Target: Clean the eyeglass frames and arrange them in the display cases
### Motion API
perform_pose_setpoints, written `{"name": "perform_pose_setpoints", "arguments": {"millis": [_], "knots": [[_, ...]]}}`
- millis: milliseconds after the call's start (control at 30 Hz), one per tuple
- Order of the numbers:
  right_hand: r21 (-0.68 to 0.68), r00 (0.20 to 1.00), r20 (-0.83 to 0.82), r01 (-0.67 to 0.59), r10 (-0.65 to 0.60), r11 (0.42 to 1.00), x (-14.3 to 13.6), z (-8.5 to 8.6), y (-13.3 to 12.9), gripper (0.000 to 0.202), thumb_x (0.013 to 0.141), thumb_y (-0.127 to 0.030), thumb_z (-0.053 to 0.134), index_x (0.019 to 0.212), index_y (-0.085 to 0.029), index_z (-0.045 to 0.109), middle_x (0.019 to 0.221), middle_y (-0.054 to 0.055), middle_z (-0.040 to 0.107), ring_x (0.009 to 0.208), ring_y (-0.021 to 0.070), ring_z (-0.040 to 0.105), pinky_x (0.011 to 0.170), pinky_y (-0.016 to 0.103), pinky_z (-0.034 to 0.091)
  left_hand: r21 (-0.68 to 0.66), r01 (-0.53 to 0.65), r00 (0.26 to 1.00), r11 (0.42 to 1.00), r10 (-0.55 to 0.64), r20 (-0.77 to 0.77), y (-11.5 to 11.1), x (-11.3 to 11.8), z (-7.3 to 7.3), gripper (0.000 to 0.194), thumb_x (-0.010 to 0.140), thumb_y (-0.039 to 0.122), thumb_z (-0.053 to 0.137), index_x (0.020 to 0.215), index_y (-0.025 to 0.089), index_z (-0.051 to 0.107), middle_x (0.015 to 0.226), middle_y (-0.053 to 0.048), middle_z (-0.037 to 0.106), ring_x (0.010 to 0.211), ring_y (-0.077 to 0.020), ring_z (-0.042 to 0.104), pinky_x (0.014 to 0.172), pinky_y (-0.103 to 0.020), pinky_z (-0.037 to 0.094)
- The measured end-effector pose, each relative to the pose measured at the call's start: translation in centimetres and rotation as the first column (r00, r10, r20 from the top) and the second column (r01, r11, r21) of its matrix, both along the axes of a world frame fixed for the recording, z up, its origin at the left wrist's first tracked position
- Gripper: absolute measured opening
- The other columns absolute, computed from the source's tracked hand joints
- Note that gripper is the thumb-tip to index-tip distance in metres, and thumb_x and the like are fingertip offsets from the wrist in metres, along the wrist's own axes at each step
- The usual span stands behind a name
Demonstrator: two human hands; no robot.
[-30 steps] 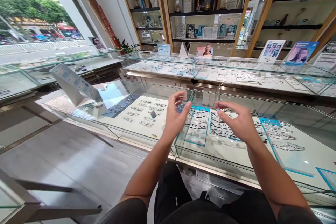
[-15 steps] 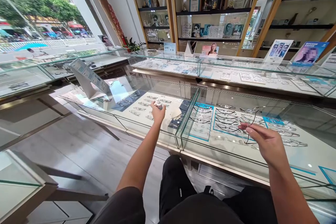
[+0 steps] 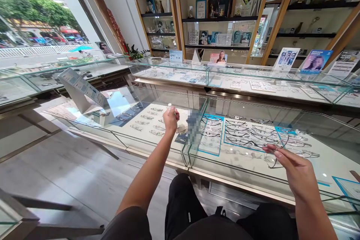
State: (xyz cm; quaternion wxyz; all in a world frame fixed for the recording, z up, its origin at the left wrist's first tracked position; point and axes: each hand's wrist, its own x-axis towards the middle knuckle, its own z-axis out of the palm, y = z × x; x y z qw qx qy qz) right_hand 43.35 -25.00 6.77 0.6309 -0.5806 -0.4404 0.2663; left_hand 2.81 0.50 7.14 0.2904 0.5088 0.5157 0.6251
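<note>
My left hand (image 3: pixel 170 120) is wrapped round a small white bottle (image 3: pixel 170 105); only its top shows above my fingers. The hand is over the left glass display case (image 3: pixel 157 97). Pinched between the thumb and fingers of my right hand (image 3: pixel 295 165) is a pair of thin-framed eyeglasses (image 3: pixel 274 162), held in the air above the right display case (image 3: pixel 239 170). One lens hangs below my fingertips, and a curved part of the frame rises above them. A pale crumpled item (image 3: pixel 181 128), perhaps a cloth, lies just right of my left hand.
Rows of eyeglass frames (image 3: pixel 237 131) lie inside the cases under glass. A tilted display stand (image 3: pixel 83 90) is on the left case. Behind runs another glass counter (image 3: pixel 197 68) with several upright cards. A table corner (image 3: pixel 21 210) juts in at lower left.
My left hand has lifted the white bottle and closed further round it. My right hand has turned the eyeglasses, so a lens now shows below the fingers. The view has shifted slightly.
</note>
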Motion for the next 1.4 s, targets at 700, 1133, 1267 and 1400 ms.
{"name": "perform_pose_setpoints", "arguments": {"millis": [700, 1133, 1267, 1400], "knots": [[0.248, 0.965, 0.022, -0.258, 0.261, 0.934, -2.1, 11.5, 12.0, 0.03, 0.091, -0.053, 0.084, 0.101, -0.025, 0.087, 0.114, 0.009, 0.088, 0.1, 0.0271, 0.084, 0.096, 0.048, 0.068, 0.078, 0.956, 0.268, 0.283, -0.949, 0.165, -2.8, 18.7, 15.6, 0.09, 0.079, 0.109, 0.019, 0.049, 0.027, 0.038, 0.039, 0.003, 0.024, 0.035, -0.0114, 0.025, 0.043, -0.035, 0.023], [0.204, 0.888, 0.002, -0.45, 0.459, 0.869, -3.7, 12.3, 18.6, 0.036, 0.098, -0.056, 0.072, 0.103, -0.022, 0.083, 0.103, 0.008, 0.086, 0.101, 0.0232, 0.079, 0.093, 0.04, 0.062, 0.108, 0.88, 0.463, 0.463, -0.886, 0.026, 3.0, 20.6, 12.4, 0.081, 0.09, 0.094, 0.041, 0.053, 0.023, 0.05, 0.045, 0.001, 0.04, 0.045, -0.0118, 0.036, 0.048, -0.03, 0.024], [0.185, 0.86, -0.029, -0.496, 0.509, 0.849, -3.6, 12.0, 19.3, 0.035, 0.098, -0.055, 0.071, 0.101, -0.022, 0.082, 0.102, 0.008, 0.085, 0.101, 0.0233, 0.079, 0.097, 0.042, 0.062, 0.062, 0.886, 0.457, 0.46, -0.888, 0.053, 3.9, 20.9, 11.7, 0.082, 0.088, 0.097, 0.041, 0.051, 0.023, 0.049, 0.042, 0.001, 0.041, 0.04, -0.0105, 0.032, 0.047, -0.029, 0.021], [0.157, 0.842, -0.046, -0.525, 0.537, 0.837, -3.6, 11.8, 19.4, 0.031, 0.099, -0.052, 0.07, 0.102, -0.024, 0.083, 0.1, 0.006, 0.085, 0.099, 0.0225, 0.079, 0.097, 0.042, 0.061, 0.032, 0.877, 0.476, 0.48, -0.875, 0.086, 4.1, 21.3, 11.4, 0.079, 0.089, 0.093, 0.044, 0.051, 0.023, 0.049, 0.04, 0.001, 0.04, 0.038, -0.0099, 0.03, 0.046, -0.03, 0.02]]}}
